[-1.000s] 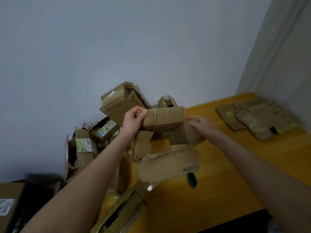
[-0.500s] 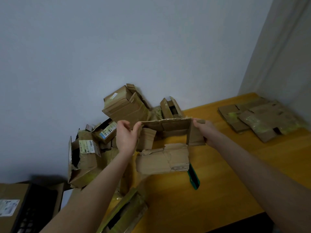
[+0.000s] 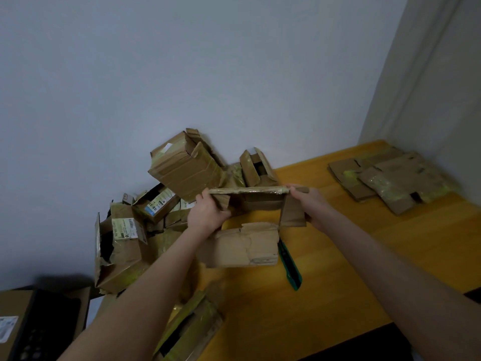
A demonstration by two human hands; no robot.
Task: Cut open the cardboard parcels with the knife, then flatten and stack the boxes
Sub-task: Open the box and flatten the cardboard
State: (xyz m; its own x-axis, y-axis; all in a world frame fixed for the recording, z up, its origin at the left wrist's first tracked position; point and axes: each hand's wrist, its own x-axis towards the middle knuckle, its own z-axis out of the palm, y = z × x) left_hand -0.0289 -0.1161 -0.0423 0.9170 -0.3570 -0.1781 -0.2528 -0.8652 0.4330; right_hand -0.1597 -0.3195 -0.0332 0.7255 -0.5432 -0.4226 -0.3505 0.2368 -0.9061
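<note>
Both arms stretched forward, hands level.
My left hand (image 3: pixel 208 216) and right hand (image 3: pixel 311 204) each grip one end of the box (image 3: pixel 250 190), fingers curled.

Your left hand (image 3: pixel 208 213) and right hand (image 3: pixel 309 204) grip an opened box (image 3: pixel 247 225) above the table (image 3: pixel 338 269); the knife (image 3: pixel 290 267) lies beneath.

shipping labels (image 3: pixel 125 228) on parcels, print too small to read
</note>
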